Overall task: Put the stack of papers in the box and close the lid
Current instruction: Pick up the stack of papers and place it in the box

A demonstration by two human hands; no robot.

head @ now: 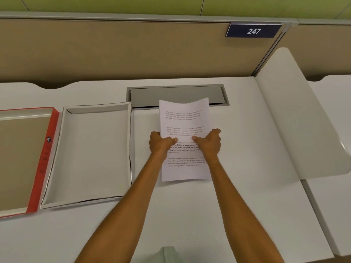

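A stack of white printed papers (pixel 183 120) is held over the white desk, right of the box, its far edge curling upward. My left hand (pixel 161 144) grips the stack's left edge with the thumb on top. My right hand (pixel 209 143) grips the right edge the same way. The open white box (pixel 62 168) lies to the left of the papers, with nothing inside it. Its lid (pixel 44 160), red outside and tan inside, lies upside down at the far left, touching the box.
A grey cable hatch (pixel 176 93) is set into the desk behind the papers. A tan partition with a "247" sign (pixel 253 31) stands at the back. A curved white divider panel (pixel 296 114) rises at the right desk edge.
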